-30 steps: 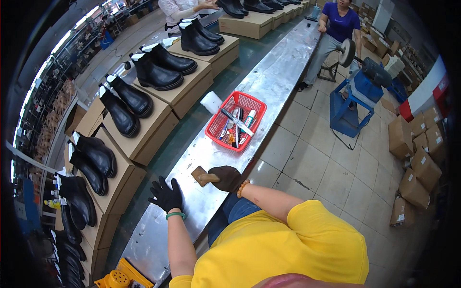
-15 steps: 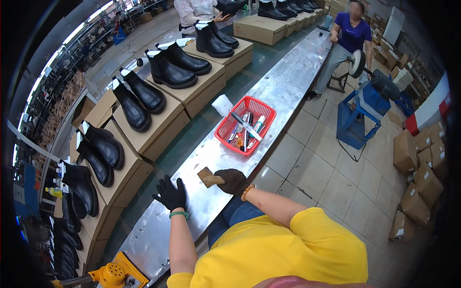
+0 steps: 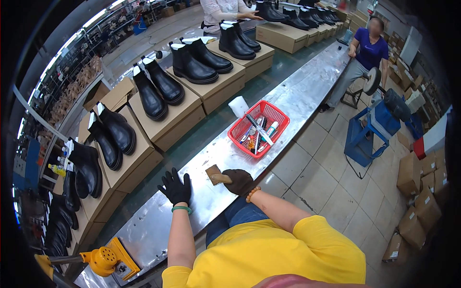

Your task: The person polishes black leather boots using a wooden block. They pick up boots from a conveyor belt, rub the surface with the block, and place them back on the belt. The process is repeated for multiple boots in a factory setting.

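Observation:
My left hand (image 3: pixel 176 188), in a black glove, lies flat with its fingers spread on the shiny metal bench (image 3: pixel 204 204). In my right hand (image 3: pixel 241 182), wearing a dark, brownish glove, is a short-handled brush (image 3: pixel 216 176) with a square tan head. The head points left, just over the bench top; whether it touches the metal I cannot tell. Beyond my right hand stands a red plastic basket (image 3: pixel 243 150) filled with small tubes, pens and tools. A white block (image 3: pixel 238 106) sits against its far left corner.
Black ankle boots (image 3: pixel 152 96) stand in pairs on cardboard boxes (image 3: pixel 175 126) along a green conveyor. A yellow lamp-like fixture (image 3: pixel 103 261) is at the bench's near left end. Across the line a person (image 3: pixel 221 12) handles boots; another (image 3: pixel 372 45) sits beside a blue wheeled machine (image 3: pixel 370 129).
The whole view has shifted, so the bench and boxes appear farther right. Both hands keep nearly the same pose, and the brush stays in my right hand.

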